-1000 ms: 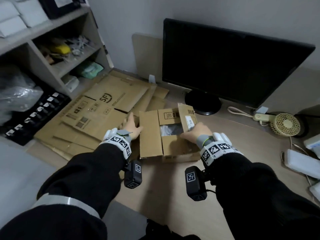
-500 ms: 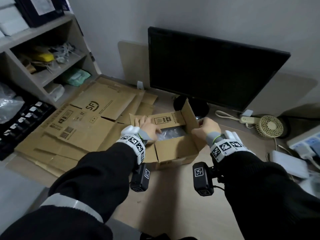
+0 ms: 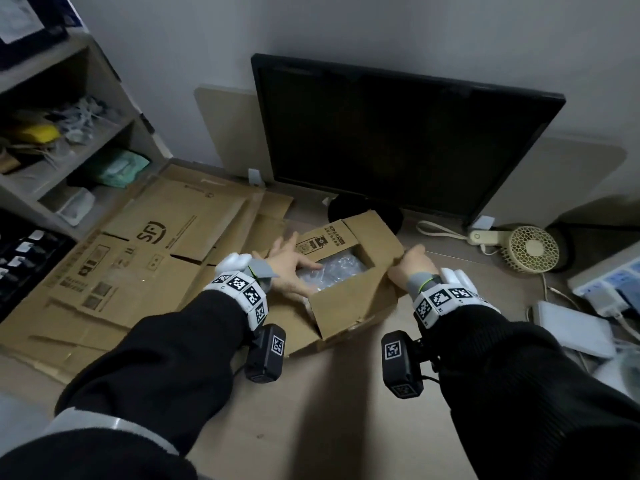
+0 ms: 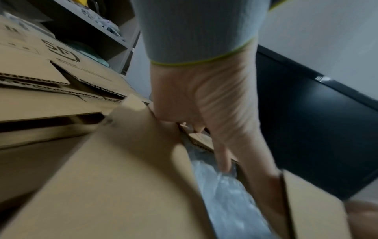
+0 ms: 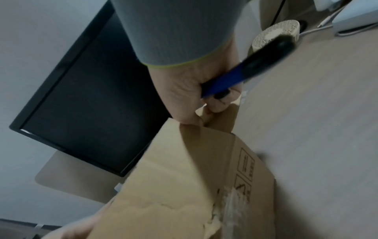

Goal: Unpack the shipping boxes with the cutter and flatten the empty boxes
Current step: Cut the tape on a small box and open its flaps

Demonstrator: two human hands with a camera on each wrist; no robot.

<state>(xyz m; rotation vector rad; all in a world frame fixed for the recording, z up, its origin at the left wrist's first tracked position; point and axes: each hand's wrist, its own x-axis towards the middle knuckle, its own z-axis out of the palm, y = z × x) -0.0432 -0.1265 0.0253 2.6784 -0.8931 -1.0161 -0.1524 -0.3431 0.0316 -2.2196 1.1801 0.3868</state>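
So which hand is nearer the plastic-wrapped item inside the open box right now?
Left. The left hand reaches into the box, a finger touching the plastic-wrapped item. The right hand stays outside on the right flap, gripping the cutter.

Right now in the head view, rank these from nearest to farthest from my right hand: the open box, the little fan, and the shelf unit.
1. Open box: touching the right hand, just to its left.
2. Little fan: on the desk to the right.
3. Shelf unit: far left, beyond the flattened cardboard.
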